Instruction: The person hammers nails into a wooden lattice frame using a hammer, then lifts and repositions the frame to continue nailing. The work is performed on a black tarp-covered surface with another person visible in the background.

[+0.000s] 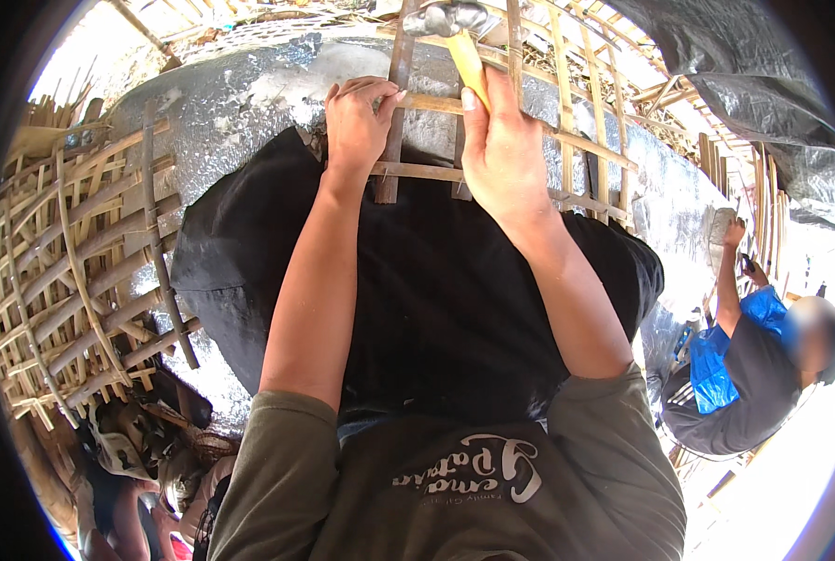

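Note:
My right hand (509, 154) is wrapped round the yellow handle of a hammer (470, 67). The hammer's dark head is at the top of the view, above the lattice. My left hand (354, 131) is closed at the left end of a horizontal bamboo slat (433, 103), where it crosses an upright slat (395, 140). Thumb and fingertips meet there in a pinch; whatever is between them is too small to make out. Both slats belong to a bamboo lattice (567, 112) that runs off to the right in front of me.
Finished-looking bamboo lattice panels (81, 271) are stacked at the left. Beneath the work lies a grey, shiny sheet (240, 103). On the right sits another person (754, 365) with a blue plastic bag (712, 374), one arm raised toward upright bamboo strips (768, 206). Dark sheeting (773, 93) hangs at upper right.

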`<state>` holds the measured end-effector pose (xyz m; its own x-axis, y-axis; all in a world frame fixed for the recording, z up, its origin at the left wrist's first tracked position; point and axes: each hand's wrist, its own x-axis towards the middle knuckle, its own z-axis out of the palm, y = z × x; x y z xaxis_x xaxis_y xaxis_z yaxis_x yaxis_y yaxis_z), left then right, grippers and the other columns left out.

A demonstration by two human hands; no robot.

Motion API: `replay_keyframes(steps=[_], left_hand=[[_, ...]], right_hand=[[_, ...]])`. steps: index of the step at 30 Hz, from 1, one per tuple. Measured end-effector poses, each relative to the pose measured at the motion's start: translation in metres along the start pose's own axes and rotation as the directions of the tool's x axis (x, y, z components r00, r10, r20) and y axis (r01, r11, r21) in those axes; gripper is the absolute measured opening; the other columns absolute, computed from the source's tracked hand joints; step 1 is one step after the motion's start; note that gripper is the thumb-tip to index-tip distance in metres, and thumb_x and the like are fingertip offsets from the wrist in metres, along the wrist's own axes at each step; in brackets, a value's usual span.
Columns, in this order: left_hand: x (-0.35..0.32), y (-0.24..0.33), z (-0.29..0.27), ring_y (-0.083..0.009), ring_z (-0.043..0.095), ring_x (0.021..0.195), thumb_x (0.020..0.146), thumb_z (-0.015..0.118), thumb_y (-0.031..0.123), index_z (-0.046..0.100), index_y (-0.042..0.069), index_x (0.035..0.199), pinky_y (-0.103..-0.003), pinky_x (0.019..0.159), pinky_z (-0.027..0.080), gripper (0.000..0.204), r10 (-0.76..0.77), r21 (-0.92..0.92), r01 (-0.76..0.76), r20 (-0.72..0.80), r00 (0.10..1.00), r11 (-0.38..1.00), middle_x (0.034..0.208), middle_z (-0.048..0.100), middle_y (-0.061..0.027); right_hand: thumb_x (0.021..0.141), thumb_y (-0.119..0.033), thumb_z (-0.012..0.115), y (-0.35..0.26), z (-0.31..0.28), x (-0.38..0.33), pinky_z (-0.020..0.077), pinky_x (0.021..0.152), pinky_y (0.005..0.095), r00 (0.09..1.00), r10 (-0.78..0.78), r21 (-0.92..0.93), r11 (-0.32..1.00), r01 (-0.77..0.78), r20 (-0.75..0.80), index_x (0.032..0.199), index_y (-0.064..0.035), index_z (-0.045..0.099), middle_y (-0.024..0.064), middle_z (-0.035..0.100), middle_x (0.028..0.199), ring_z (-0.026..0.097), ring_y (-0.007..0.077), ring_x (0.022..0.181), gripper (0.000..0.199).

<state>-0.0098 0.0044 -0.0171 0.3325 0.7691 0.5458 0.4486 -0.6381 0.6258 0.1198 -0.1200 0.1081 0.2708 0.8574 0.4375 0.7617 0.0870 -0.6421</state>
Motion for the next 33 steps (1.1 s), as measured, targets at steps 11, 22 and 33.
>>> replay_keyframes(steps=[11,22,33], left_hand=[[-0.002,-0.001,-0.003,-0.0309,0.070,0.093,0.086,0.074,0.014,0.076,0.004,0.091,-0.039,0.091,0.051,0.012,-0.013,0.015,0.012,0.027,1.000,1.000,0.097,0.075,-0.0110],[-0.003,-0.004,0.004,-0.0287,0.069,0.093,0.085,0.076,0.016,0.075,0.008,0.087,-0.049,0.093,0.047,0.009,-0.041,-0.037,0.041,-0.002,0.999,0.998,0.094,0.075,-0.0048],[-0.002,-0.001,0.001,-0.0308,0.069,0.091,0.085,0.075,0.013,0.074,0.007,0.087,-0.045,0.089,0.049,0.007,-0.038,-0.051,0.039,0.012,0.999,0.998,0.094,0.075,-0.0069]], right_hand=[[0.101,-0.018,0.053,0.020,0.009,-0.014,0.0547,0.063,0.0598,0.899,0.214,-0.408,0.912,-0.043,0.383,0.117,-0.0091,0.047,0.0246,0.067,0.073,0.068,0.0493,0.072,0.019],[0.100,-0.012,0.057,0.023,0.020,-0.010,0.0503,0.053,0.0569,0.970,0.126,-0.213,0.974,-0.081,0.206,0.114,-0.0062,0.043,0.0272,0.063,0.068,0.066,0.0472,0.064,0.021],[0.100,-0.007,0.054,0.011,0.001,0.005,0.0508,0.053,0.0546,0.998,0.065,-0.004,0.998,-0.065,0.003,0.110,0.0003,0.042,0.0273,0.061,0.068,0.064,0.0499,0.067,0.017]])
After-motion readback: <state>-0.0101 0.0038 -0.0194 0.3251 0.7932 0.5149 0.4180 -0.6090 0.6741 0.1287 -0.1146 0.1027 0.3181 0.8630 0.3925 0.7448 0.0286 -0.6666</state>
